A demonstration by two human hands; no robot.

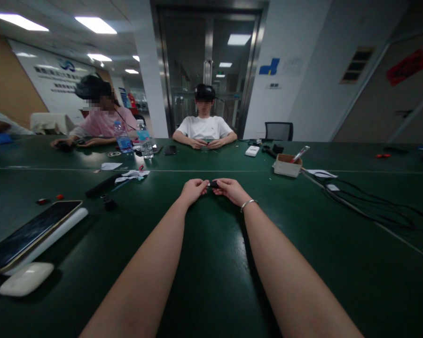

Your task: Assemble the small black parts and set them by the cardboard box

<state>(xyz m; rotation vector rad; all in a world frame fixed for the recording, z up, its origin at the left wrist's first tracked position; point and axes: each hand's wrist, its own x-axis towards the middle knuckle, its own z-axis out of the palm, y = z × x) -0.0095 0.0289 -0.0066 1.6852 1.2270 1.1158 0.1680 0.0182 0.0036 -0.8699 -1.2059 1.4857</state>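
A small black object [214,184] with a light, metal-looking tip is between my hands, just above the green table [211,263]. My right hand [231,190], with a silver bracelet at the wrist, is closed in a pinch around its black body. At the light end, my left hand [193,191] pinches with thumb and index finger. The fingers cover much of the object, so its exact kind cannot be made out.
A phone [35,232] and white mouse-shaped case [26,279] lie at left. Black parts [108,203] and paper scraps [132,176] are beyond them. A small box [287,166] and black cables [370,199] are at right. Across the table sit people, with bottles [145,143] nearby.
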